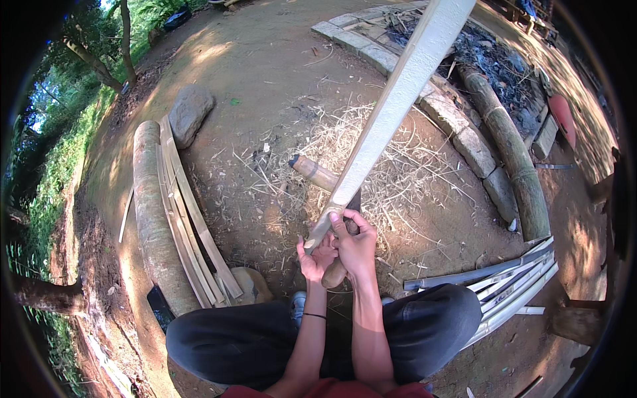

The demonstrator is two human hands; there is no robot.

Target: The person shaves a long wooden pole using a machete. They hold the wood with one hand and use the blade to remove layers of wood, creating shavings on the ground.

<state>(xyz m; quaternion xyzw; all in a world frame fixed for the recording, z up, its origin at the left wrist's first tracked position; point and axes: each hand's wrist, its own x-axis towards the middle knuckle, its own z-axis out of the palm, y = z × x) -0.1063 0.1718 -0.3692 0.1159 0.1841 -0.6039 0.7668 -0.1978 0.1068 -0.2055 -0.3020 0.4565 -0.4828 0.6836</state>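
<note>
Two hands gripping a long pale strip above shaving-strewn ground

Toward the left side of the ground, a thick log lies lengthwise, with several split strips leaning along its right flank. A large grey stone sits near its far end. At the centre, the left hand is closed around the lower end of a long pale strip, which slants up and right to the far edge of view. A short bamboo piece lies partly behind this strip, among curled shavings. The right hand grips the strip just above its lower end, thumb on its face; a rounded brown wooden piece shows between the hands, its hold unclear. Farther right, stone blocks edge an ash bed, beside a second log. A bundle of strips lies near the right knee.
</note>
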